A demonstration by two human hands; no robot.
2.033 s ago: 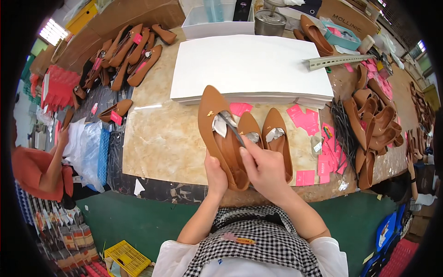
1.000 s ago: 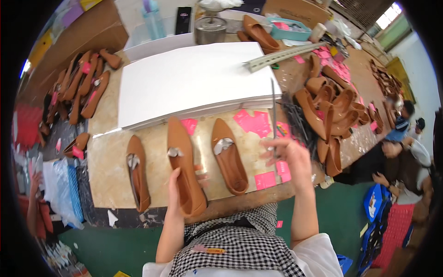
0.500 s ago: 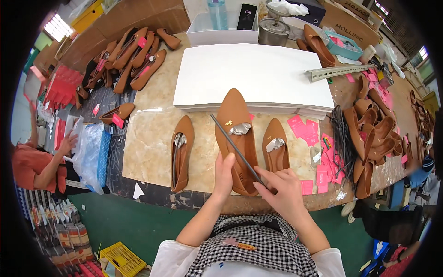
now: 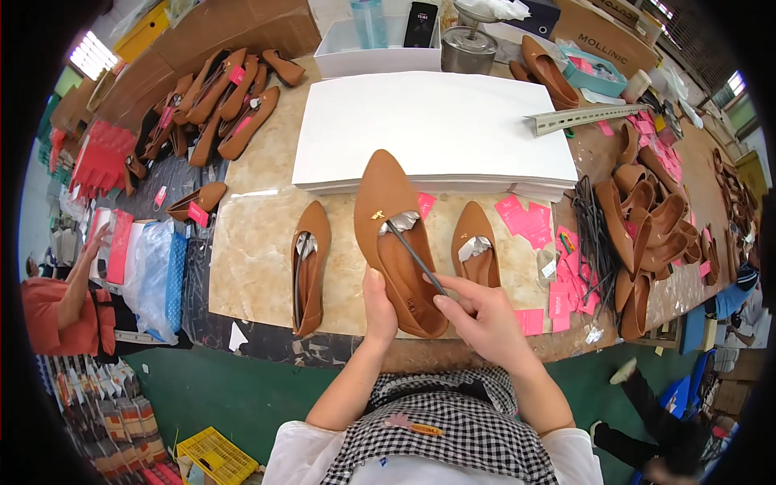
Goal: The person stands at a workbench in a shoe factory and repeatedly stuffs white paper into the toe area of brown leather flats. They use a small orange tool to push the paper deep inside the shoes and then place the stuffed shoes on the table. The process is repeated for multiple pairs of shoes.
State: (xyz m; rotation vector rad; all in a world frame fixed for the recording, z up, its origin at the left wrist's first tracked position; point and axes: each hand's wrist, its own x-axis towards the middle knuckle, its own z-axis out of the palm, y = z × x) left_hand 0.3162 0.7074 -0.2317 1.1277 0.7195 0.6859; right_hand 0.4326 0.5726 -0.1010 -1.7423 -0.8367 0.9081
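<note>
A brown pointed shoe (image 4: 396, 271) is held above the table (image 4: 242, 279), toe directed away from the wearer, between a left shoe (image 4: 314, 279) and a right shoe (image 4: 481, 271). Its side near the heel is gripped by the left hand (image 4: 381, 311), whose fingers are partly hidden. A thin dark rod (image 4: 416, 259) is clamped in the fingers of the right hand (image 4: 485, 319), its far end directed into crumpled paper (image 4: 403, 221) at the toe.
</note>
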